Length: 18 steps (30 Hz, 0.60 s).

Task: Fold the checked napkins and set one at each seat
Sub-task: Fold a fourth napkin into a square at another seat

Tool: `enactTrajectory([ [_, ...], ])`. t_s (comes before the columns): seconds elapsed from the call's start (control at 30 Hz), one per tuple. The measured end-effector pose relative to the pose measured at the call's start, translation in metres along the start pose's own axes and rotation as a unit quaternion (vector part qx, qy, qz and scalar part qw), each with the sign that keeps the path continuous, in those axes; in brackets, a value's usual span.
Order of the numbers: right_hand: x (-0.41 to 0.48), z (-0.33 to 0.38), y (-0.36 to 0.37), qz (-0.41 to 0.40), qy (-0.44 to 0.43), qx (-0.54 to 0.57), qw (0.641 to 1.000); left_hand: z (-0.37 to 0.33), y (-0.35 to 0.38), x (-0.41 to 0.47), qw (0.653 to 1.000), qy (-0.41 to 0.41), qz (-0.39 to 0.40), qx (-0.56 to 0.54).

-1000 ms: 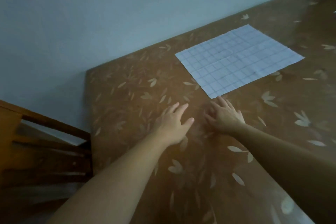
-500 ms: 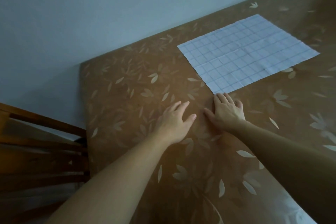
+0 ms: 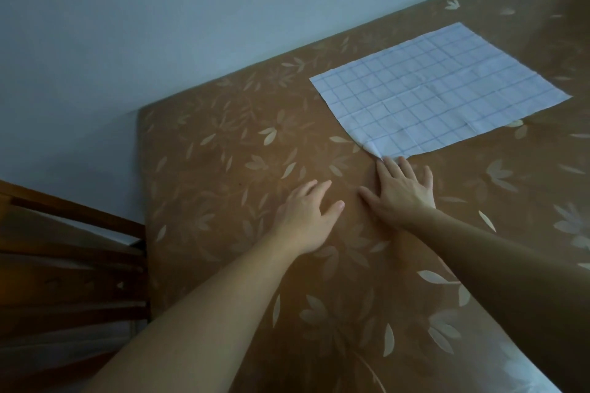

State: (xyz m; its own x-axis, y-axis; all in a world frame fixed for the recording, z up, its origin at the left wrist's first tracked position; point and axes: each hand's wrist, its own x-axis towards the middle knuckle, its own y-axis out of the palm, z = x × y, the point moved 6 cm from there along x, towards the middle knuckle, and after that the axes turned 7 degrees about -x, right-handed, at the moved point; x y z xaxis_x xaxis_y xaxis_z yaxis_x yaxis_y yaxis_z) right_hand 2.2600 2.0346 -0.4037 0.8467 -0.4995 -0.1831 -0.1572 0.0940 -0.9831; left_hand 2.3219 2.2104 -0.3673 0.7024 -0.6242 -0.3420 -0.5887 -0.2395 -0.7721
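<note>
A white checked napkin (image 3: 437,92) lies spread flat on the brown leaf-patterned table (image 3: 223,153), toward the far right. Its near corner is slightly lifted and curled. My right hand (image 3: 399,191) rests palm down with fingers spread, fingertips touching that near corner. My left hand (image 3: 306,217) hovers or rests just left of it on the bare table, fingers apart, holding nothing.
A dark wooden chair back (image 3: 64,265) stands at the table's left end. A pale wall (image 3: 159,25) runs along the table's far edge. The table's left edge drops off beside the chair.
My right hand has slid forward to the napkin's near corner, which now curls up slightly. My left hand stays about where it was.
</note>
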Motion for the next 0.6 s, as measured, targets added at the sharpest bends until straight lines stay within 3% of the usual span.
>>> enactTrajectory([
  [0.07, 0.000, 0.000, -0.009, -0.021, -0.010, 0.010, 1.000, -0.002, 0.001, 0.004, 1.000, 0.005, -0.001, 0.005],
  [0.17, -0.026, 0.010, -0.017, -0.055, -0.099, 0.042, 0.993, -0.007, -0.001, 0.007, 0.999, 0.035, -0.014, 0.031],
  [0.33, -0.098, 0.018, -0.032, -0.128, -0.216, 0.175, 0.952, -0.015, 0.005, 0.009, 0.980, 0.108, -0.039, 0.161],
  [0.47, -0.135, 0.001, -0.049, -0.154, -0.169, 0.244, 0.942, -0.005, 0.020, 0.001, 0.972, 0.138, -0.028, 0.187],
  [0.6, -0.168, -0.010, -0.038, -0.118, -0.102, 0.271, 0.950, -0.002, 0.019, -0.021, 0.970, 0.163, -0.062, 0.169],
])
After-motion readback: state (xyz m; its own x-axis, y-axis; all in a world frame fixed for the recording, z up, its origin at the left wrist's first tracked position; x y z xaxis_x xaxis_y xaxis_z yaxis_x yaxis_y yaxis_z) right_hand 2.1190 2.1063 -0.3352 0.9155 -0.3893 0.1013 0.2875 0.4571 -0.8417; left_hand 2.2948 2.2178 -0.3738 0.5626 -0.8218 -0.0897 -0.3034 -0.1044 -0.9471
